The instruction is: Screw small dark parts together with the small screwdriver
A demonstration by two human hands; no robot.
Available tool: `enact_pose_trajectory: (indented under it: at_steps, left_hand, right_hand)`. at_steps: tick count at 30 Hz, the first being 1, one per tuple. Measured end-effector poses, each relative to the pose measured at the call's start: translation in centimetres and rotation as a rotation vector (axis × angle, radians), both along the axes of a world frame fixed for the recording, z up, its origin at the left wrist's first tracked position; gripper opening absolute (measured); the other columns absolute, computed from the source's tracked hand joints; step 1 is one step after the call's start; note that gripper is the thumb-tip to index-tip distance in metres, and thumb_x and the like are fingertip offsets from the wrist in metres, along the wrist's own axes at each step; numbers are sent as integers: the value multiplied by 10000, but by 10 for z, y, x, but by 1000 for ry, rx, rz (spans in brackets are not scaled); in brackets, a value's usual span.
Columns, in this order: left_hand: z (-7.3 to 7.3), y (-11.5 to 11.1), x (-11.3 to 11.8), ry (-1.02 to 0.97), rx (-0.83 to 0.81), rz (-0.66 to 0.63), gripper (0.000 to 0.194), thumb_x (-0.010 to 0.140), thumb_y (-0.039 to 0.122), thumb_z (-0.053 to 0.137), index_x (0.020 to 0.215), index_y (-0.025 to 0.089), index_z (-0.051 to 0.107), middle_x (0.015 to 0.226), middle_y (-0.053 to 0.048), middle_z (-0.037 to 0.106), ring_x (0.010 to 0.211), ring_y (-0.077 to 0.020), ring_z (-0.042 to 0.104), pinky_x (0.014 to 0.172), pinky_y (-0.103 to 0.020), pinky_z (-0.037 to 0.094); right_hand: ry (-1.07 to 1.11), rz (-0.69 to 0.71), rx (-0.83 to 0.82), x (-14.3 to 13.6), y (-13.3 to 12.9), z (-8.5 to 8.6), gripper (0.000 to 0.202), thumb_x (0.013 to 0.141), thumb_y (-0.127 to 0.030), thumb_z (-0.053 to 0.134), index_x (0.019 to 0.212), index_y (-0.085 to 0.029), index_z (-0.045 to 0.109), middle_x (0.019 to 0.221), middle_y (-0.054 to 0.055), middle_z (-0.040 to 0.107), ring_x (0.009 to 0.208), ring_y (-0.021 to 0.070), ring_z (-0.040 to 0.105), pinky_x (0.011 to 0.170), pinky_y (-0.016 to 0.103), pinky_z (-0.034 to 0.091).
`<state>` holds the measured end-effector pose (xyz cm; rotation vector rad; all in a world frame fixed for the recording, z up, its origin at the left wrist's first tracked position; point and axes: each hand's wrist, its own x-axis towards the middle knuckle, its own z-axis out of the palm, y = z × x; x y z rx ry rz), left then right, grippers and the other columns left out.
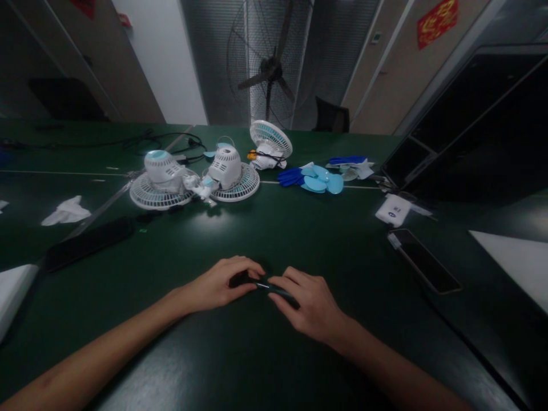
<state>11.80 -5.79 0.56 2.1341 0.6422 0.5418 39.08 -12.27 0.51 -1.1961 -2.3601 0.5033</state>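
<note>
A slim, dark pen-shaped tool with a shiny stretch near its left end is held low over the green tabletop; its exact kind is unclear. My right hand wraps around its thicker body, thumb below and fingers above. At its left end, my left hand has thumb and fingers closed around the tip, which they partly hide. Both hands are close together in the middle of the view, with the forearms coming in from the lower corners.
Beyond my hands lie white fan heads, an upright small fan, light-blue blades and blue gloves. A phone and white box are right. A dark flat object and crumpled tissue lie left.
</note>
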Motion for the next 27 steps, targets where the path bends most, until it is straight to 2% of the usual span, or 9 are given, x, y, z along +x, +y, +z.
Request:
enact_pose_trajectory:
  at_steps: [8, 12, 17, 22, 24, 27]
  left_hand:
    - [4, 0, 0, 7, 17, -53, 232, 1054, 274, 650, 1283, 244, 673, 1151, -69, 713, 1081, -222, 657, 983, -389, 495]
    - [5, 1, 0, 24, 9, -62, 228, 1058, 254, 647, 1284, 252, 671, 1176, -59, 716, 1103, -214, 654, 996, -375, 475]
    - [4, 1, -1, 37, 18, -60, 234, 1057, 243, 646, 1290, 254, 665, 1181, -55, 707, 1115, -215, 648, 995, -373, 476]
    - [7, -1, 0, 49, 60, -56, 245, 1060, 240, 625, 1303, 238, 658, 1187, -84, 686, 1117, -226, 635, 974, -376, 511]
    - [8, -2, 1, 71, 108, -60, 234, 1063, 240, 610, 1289, 239, 670, 1234, -99, 673, 1169, -239, 619, 1000, -390, 515]
    - [7, -5, 1, 119, 218, -98, 269, 1073, 236, 583, 1329, 256, 661, 1414, -109, 636, 1334, -268, 558, 1119, -445, 460]
  right_hand:
    - [152, 85, -45, 5, 0, 8, 218, 1054, -272, 605, 1242, -223, 703, 1033, 47, 690, 830, 174, 645, 694, 309, 468]
    - [170, 119, -46, 6, -1, 11, 199, 1046, -267, 600, 1200, -222, 719, 1007, 43, 689, 822, 173, 641, 683, 310, 444]
    - [132, 77, 4, 5, -3, 8, 209, 1001, -259, 648, 1193, -227, 724, 1011, 41, 689, 833, 187, 654, 674, 318, 441]
    - [216, 28, 24, 7, -3, 6, 219, 997, -252, 648, 1199, -212, 724, 985, 50, 684, 785, 175, 642, 671, 307, 481]
    - [269, 3, 33, 7, -2, 6, 218, 1010, -256, 636, 1205, -206, 721, 975, 55, 684, 777, 175, 643, 672, 306, 497]
    - [329, -34, 39, 7, 0, 6, 205, 1027, -250, 616, 1198, -205, 720, 966, 59, 686, 780, 176, 654, 678, 307, 511]
